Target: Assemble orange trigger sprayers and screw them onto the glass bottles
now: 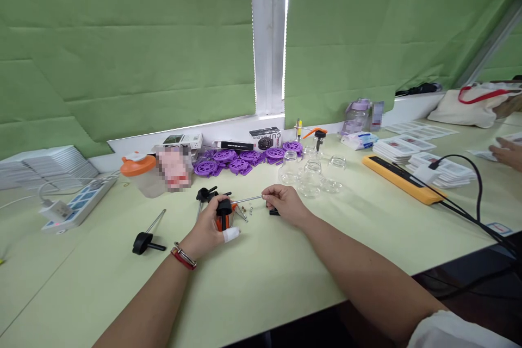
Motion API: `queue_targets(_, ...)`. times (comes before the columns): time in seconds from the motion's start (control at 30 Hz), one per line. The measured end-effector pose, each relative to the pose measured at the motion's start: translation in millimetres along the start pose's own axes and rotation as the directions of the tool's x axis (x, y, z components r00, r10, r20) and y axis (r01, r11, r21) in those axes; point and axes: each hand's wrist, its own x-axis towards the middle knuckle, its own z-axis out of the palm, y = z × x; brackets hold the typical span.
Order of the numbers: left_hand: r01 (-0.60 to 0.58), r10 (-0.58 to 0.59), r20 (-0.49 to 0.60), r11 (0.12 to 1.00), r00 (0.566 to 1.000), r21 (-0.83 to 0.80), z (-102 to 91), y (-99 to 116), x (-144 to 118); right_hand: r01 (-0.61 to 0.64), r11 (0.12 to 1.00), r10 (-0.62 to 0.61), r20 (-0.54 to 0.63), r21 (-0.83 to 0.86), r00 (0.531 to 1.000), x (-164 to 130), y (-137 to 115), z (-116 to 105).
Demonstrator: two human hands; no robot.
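My left hand (211,227) is wrapped round a black round part (224,207) with a short black handle and a thin metal rod (248,199) sticking out to the right. White tape covers my left thumb. My right hand (285,204) pinches at the rod's far tip; whether a small piece is also between those fingers I cannot make out. Beneath and beside my right hand lies a small black piece (274,211). Small metal fittings (250,210) and orange pieces lie near the rod. A similar black part with a rod (143,242) rests at the left, and more black parts (204,194) sit behind my left hand.
Purple wheel-like parts (240,165) and clear glass vessels (310,176) stand at the back. An orange-lidded cup (141,176) and a white power strip (81,204) are left. Rightward lie a yellow power strip (399,179), card stacks (442,168) and another person's hand (508,152).
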Motion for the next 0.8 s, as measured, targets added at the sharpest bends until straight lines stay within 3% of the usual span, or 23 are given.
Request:
queue_targets(0.57, -0.011, 0.011, 0.004, 1.000, 1.000, -0.022, 3.4, -4.3, 0.8, 0.034, 0.991, -0.036, -0.018, -0.128, 0.999, 1.8, 3.3, -2.0)
queue_targets(0.8, 0.009, -0.009, -0.004, 0.994, 1.000, -0.111, 9.9, -2.0, 1.1, 0.018, 0.999, -0.020, -0.089, -0.028, 0.996, 3.1, 5.5, 1.1)
